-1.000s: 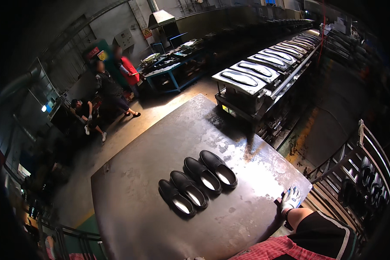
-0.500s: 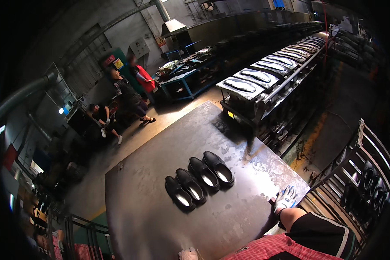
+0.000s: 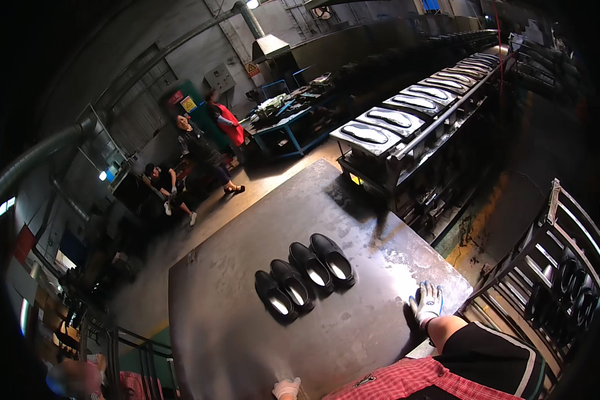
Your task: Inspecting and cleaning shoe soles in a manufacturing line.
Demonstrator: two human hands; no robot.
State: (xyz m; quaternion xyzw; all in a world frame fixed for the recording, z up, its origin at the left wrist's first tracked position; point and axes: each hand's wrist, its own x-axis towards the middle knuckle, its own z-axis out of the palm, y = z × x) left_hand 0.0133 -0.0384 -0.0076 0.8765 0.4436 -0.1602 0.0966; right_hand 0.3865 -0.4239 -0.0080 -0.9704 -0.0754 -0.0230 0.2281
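Two pairs of black slip-on shoes stand side by side in a slanting row on a metal-topped table (image 3: 227,333). The rightmost shoe (image 3: 327,248) and the leftmost shoe (image 3: 268,288) both show pale insoles through their openings. My right hand (image 3: 428,303), in a white and grey glove, lies flat on the table near its right edge, fingers spread, holding nothing. At the near edge my left hand (image 3: 287,389), in a pale glove, rests on the tabletop, partly cut off by the picture's lower rim. Neither hand touches the shoes.
Beyond the table, a conveyor line (image 3: 440,110) carries metal plates with sole shapes. To the right stands a metal rack (image 3: 513,287) with black shoes (image 3: 567,287). Several people are at the far left, near a blue-framed workbench (image 3: 290,127). Another person's checked sleeve shows at lower left.
My right hand has slid left and a little farther onto the table, away from the corner. My left hand has shifted slightly. The shoes stay in place; the view has turned a little.
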